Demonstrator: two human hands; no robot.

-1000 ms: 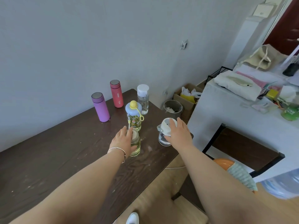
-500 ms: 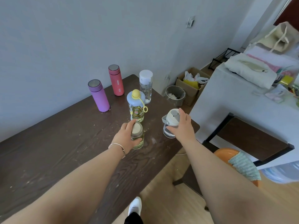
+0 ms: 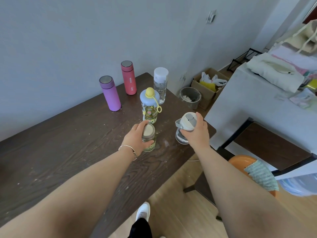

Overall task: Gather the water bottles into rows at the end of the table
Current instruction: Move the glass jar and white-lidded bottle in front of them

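Near the counter (image 3: 68, 143) end, the left hand (image 3: 134, 140) curls its fingers round a small yellowish bottle (image 3: 151, 145), the right hand (image 3: 197, 134) round a white-capped bottle (image 3: 179, 139). Both look rigid, smooth, probably light, best gripped below caps.

I logged a purple flask (image 3: 110, 95), a coral-pink flask (image 3: 129, 79), a white-capped clear bottle (image 3: 160, 85), a cartoon-print bottle (image 3: 149, 110) lidded blue, knobbed yellow; the table (image 3: 68, 143) was dark-brown woodgrain.

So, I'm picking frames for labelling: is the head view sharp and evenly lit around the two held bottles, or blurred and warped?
Head view: soft, even light, no hard shadows; left hand on the wood-lidded bottle and right hand on the grey-and-white-lidded bottle look sharp; wide-angle stretch swells both forearms toward the bottom corners.
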